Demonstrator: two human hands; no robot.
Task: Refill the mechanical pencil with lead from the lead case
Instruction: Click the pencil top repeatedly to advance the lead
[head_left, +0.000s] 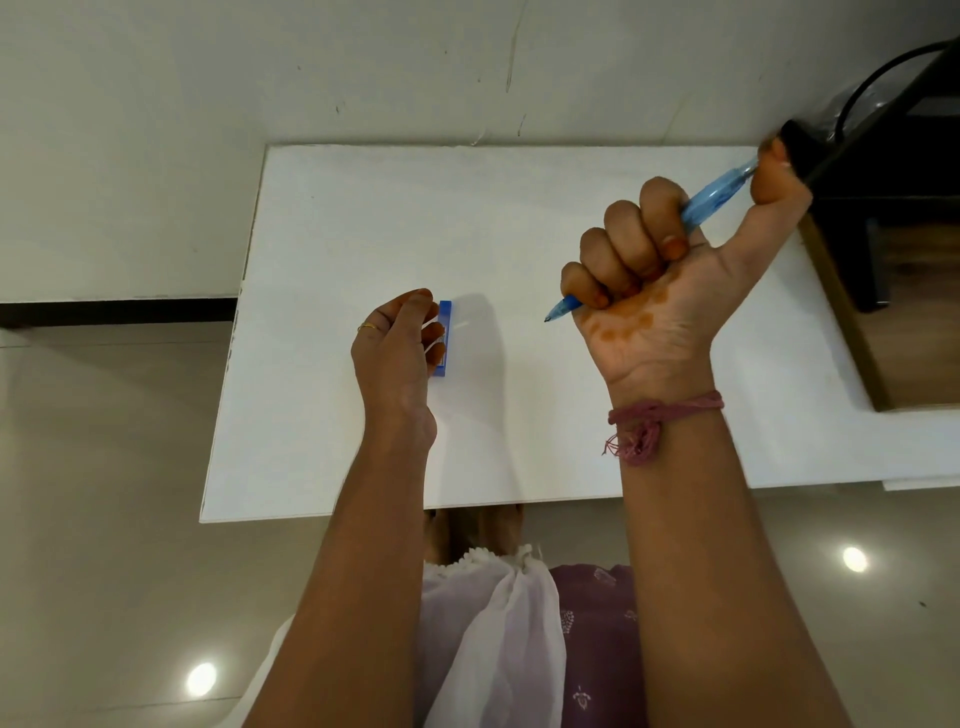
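My right hand (670, 270) is raised above the white table (363, 218) with its fingers wrapped in a fist around a translucent blue mechanical pencil (719, 197). The pencil's tip points down-left, and my thumb rests on its upper end. My left hand (397, 343) lies low over the table's middle, fingers curled against a small blue lead case (445, 338) that stands on its long edge on the surface. The fingers hide most of the case's left side. I cannot tell whether the case is lifted or only touched.
A dark stand or frame with a cable (883, 104) rises at the table's right rear, close to my right thumb. A wooden surface (909, 322) lies beyond the right edge. The wall runs behind the table, and tiled floor lies to the left.
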